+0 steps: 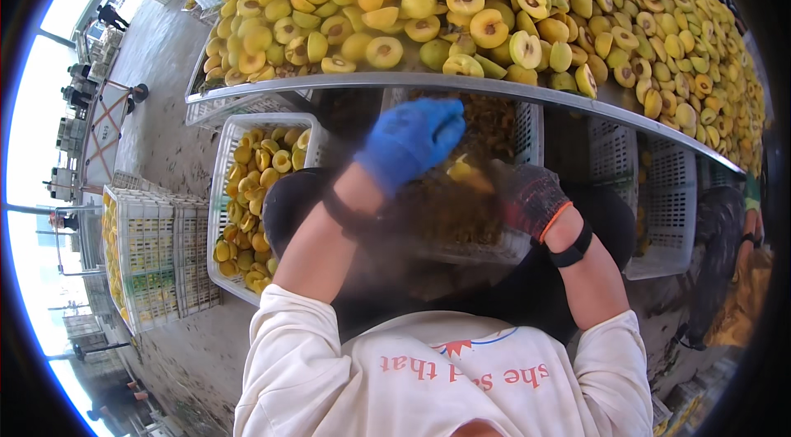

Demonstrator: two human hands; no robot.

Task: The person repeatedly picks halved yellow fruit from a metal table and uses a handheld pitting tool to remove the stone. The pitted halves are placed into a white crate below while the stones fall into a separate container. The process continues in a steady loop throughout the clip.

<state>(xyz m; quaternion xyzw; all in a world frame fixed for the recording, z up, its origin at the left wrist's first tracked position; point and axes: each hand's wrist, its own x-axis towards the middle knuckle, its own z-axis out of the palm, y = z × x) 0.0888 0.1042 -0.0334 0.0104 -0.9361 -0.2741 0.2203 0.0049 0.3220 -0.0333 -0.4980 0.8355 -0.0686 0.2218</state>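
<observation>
My left hand (415,139), in a blue glove, is raised in front of the table's metal edge (395,80). Its fingers lie close together, and whether they hold anything is hidden. To its lower right is my right hand (532,201), in a dark grey and red knitted glove with an orange cuff. A blurred yellow piece of fruit (462,169) shows by its fingertips; I cannot tell if it is gripped. Below both hands, between my knees, stands a white plastic crate (530,131) of brown fruit pits and scraps (488,122).
Halved yellow stone fruit (420,3) covers the metal table. A white crate of fruit halves (318,134) stands at my left knee, with stacked crates (173,251) farther left. More crates (664,208) sit under the table at right. Another person's arm (749,239) shows at the right rim.
</observation>
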